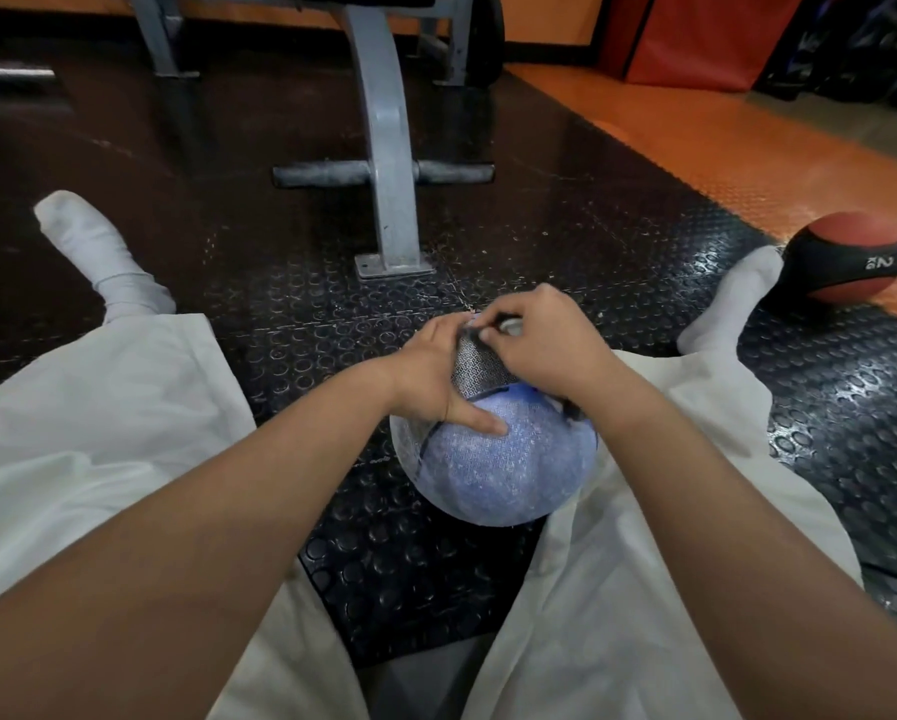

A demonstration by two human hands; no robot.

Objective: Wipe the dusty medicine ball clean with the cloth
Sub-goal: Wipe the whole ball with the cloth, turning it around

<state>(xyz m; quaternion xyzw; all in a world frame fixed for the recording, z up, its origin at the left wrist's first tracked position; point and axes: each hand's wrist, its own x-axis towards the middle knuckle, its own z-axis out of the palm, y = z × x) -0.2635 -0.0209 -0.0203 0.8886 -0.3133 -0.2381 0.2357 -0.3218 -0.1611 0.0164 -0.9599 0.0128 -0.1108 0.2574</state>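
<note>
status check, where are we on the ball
Left hand braces blue medicine ball. Right hand pinches small pale cloth at ball's top. Near side looks dusty. Nothing in the way.

Bench frame [387, 163] blocks ahead; legs [98, 407] flank the medicine ball [498, 459].

One view only. Head-worn wide-angle camera, looking forward and steeply down from above the seated person's lap. Both forearms run in from the bottom edge. The medicine ball [493, 459] sits close, mid-frame, on the studded floor [290, 324] between spread legs. The upper frame reaches a grey metal frame [389, 148]. Straight lines bow towards the edges.
</note>
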